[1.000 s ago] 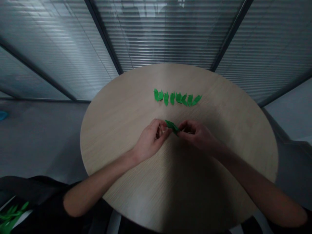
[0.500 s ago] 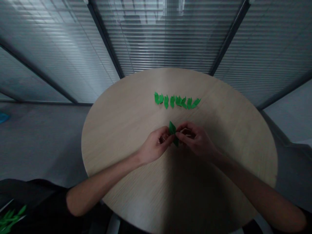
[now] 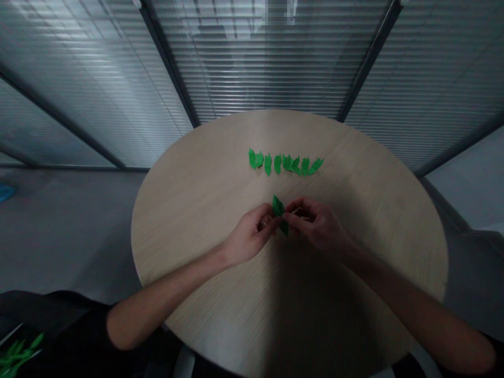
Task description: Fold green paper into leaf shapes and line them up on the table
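Note:
Over the middle of the table, a green folded paper leaf (image 3: 277,206) is held between both hands, its pointed ends showing above and below the fingers. My left hand (image 3: 252,231) pinches it from the left with thumb and forefinger. From the right, my right hand (image 3: 315,223) closes its fingertips on the same leaf. The fingertips of both hands nearly meet and hide the leaf's middle. Beyond the hands lies a row of several similar green paper leaves (image 3: 277,164) on the tabletop.
The round wooden table (image 3: 189,189) reaches to glass partitions with blinds (image 3: 268,79) at the back. At the lower left, a bunch of green leaf-like pieces (image 3: 18,354) is partly in view. A blue object (image 3: 6,192) lies on the floor at far left.
Both hands keep nearly the same pose on the leaf, with only slight finger movement. The row of leaves stays as it was.

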The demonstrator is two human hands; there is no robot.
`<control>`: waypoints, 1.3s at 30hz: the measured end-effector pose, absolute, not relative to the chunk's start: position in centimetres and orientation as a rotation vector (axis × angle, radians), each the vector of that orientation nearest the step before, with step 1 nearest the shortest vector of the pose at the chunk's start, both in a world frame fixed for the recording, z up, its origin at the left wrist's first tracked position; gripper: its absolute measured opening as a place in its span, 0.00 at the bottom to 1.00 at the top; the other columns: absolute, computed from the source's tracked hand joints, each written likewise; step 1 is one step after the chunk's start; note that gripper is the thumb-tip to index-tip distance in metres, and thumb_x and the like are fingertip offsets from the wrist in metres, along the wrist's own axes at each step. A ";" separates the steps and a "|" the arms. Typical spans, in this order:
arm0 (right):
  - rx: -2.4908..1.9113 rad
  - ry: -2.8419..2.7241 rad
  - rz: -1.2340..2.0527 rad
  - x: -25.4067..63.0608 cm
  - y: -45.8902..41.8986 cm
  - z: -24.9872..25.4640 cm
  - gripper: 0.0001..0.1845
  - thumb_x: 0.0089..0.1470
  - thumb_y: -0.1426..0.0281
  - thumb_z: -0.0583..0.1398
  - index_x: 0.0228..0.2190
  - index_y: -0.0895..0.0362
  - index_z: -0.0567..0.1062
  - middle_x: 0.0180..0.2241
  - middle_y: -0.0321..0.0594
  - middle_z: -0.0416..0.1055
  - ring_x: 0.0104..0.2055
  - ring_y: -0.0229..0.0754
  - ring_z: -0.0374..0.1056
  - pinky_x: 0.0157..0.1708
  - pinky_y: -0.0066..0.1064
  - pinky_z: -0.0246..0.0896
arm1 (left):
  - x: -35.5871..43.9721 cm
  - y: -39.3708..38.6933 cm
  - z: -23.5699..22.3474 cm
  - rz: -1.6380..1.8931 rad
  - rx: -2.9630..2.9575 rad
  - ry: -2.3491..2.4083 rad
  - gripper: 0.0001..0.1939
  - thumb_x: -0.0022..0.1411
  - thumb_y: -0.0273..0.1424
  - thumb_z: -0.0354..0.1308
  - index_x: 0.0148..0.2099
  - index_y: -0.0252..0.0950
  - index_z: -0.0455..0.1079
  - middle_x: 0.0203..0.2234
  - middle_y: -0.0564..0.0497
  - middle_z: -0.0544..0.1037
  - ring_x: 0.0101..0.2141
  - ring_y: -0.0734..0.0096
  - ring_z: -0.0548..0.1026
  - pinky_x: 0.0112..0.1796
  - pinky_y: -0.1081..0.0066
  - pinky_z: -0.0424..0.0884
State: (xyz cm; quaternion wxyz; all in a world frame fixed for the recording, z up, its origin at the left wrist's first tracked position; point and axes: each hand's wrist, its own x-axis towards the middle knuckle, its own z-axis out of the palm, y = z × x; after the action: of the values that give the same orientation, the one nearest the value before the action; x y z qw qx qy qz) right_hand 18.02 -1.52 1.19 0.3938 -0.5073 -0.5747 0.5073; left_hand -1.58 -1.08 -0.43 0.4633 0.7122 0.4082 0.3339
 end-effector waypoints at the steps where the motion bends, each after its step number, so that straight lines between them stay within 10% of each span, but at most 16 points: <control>1: -1.287 -1.464 1.282 18.0 -1.5 1.2 0.14 0.52 0.59 0.68 0.35 0.55 0.76 0.25 0.34 0.75 0.24 0.37 0.72 0.25 0.29 0.66 | -1.6 -1.1 -0.4 0.821 1.757 1.003 0.13 0.72 0.38 0.53 0.36 0.37 0.64 0.25 0.54 0.72 0.26 0.73 0.68 0.28 0.72 0.63; 39: -1.278 -1.451 1.281 17.9 -1.6 1.2 0.12 0.53 0.59 0.68 0.33 0.55 0.77 0.25 0.36 0.78 0.28 0.40 0.75 0.31 0.32 0.69 | -1.4 -1.0 -0.8 1.024 1.446 0.976 0.11 0.67 0.36 0.63 0.42 0.36 0.66 0.22 0.56 0.75 0.23 0.75 0.76 0.25 0.75 0.72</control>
State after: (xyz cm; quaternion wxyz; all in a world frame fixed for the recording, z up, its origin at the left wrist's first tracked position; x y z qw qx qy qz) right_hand 17.91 -1.64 1.18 0.3993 -0.5052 -0.5736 0.5063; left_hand -1.43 -0.98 -0.80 0.5309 0.6058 0.4089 0.4290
